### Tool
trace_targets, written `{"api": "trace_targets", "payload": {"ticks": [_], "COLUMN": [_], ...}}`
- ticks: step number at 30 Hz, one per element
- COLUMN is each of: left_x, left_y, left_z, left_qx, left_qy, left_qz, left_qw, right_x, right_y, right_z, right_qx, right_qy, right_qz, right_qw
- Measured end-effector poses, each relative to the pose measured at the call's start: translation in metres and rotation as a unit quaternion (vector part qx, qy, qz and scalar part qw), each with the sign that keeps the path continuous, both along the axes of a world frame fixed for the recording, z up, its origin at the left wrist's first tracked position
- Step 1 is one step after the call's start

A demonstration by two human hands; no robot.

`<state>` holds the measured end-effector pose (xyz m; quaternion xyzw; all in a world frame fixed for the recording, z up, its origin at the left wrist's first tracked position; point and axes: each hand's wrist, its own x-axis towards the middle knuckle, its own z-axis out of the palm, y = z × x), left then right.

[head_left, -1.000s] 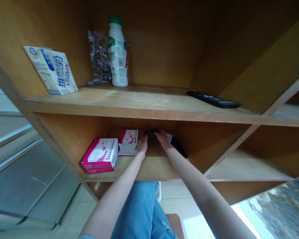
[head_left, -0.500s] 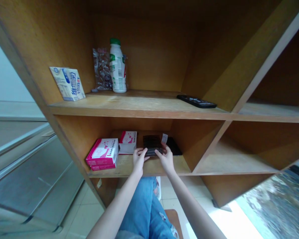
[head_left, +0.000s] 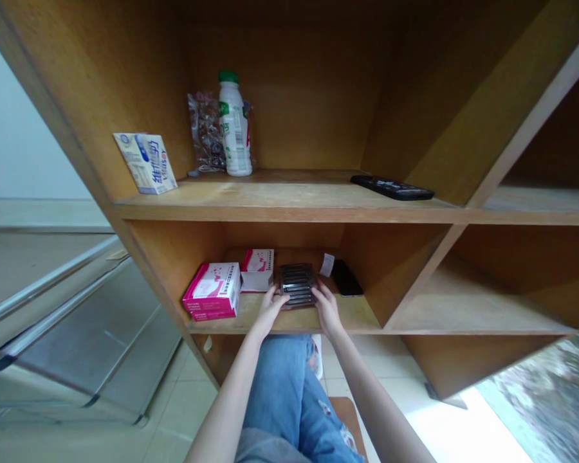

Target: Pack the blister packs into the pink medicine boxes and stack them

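In the lower compartment lies a flat, black, ribbed pack (head_left: 296,284) with a glossy surface; its exact kind I cannot make out. My left hand (head_left: 271,307) grips its left front corner, thumb on top. On the opposite side my right hand (head_left: 326,307) holds the right edge, fingers wrapped along it. Just beyond the right fingers are a small white paper slip (head_left: 327,264) and a flat black object like a phone (head_left: 346,278). To the left of the pack stand a pink-and-white box (head_left: 258,270) and stacked pink-and-white boxes (head_left: 213,290).
The upper shelf (head_left: 280,213) carries a Vitasoy carton (head_left: 148,163), a white bottle with green cap (head_left: 235,125), a crumpled clear wrapper (head_left: 205,132) and a dark phone-like slab (head_left: 390,188). An upright divider (head_left: 417,280) bounds the compartment on the right. A glass-sided cabinet (head_left: 91,341) stands left.
The black pack has been lowered and laid flatter, so its ribbed top shows more. My right fingers have come away from the white slip. The view has shifted slightly.
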<state>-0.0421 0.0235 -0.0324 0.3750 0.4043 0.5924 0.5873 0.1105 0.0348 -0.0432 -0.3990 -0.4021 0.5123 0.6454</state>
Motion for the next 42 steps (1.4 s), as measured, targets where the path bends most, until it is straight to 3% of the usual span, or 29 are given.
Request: {"api": "trace_targets", "payload": {"ticks": [6,15,26,32,34,37,39,42], "left_x": [-0.002,-0.004,-0.004,-0.007,-0.011,-0.019,-0.025,-0.034], "left_y": [-0.001,-0.004,0.003,0.002,-0.002,-0.013,-0.020,-0.027], "left_z": [-0.002,0.011,-0.005,-0.012,-0.007,0.010,0.022,0.036], "left_qx": [0.016,0.006,0.044,0.110,0.135,0.193,0.251,0.349], "left_qy": [0.015,-0.037,0.034,0.079,0.105,0.185,0.270,0.393], "left_qz": [-0.021,-0.020,0.029,0.044,0.037,0.040,0.067,0.110], "left_qw": [1.000,0.999,0.998,0.990,0.985,0.963,0.927,0.844], "right_x": [0.003,0.006,0.009,0.011,0.014,0.019,0.022,0.023], "right_y": [-0.005,-0.006,0.001,-0.004,-0.010,-0.019,-0.024,-0.026], "right_z": [0.004,0.003,-0.006,-0.002,0.009,0.028,0.036,0.038], "right_qx": [0.025,0.033,0.010,0.077,0.150,0.266,0.318,0.380], "right_qy": [-0.003,0.056,0.073,-0.014,-0.087,-0.227,-0.312,-0.402], "right_qz": [0.038,0.028,-0.010,-0.014,0.000,-0.001,-0.020,-0.046], "right_qw": [0.999,0.998,0.997,0.997,0.985,0.937,0.895,0.832]}}
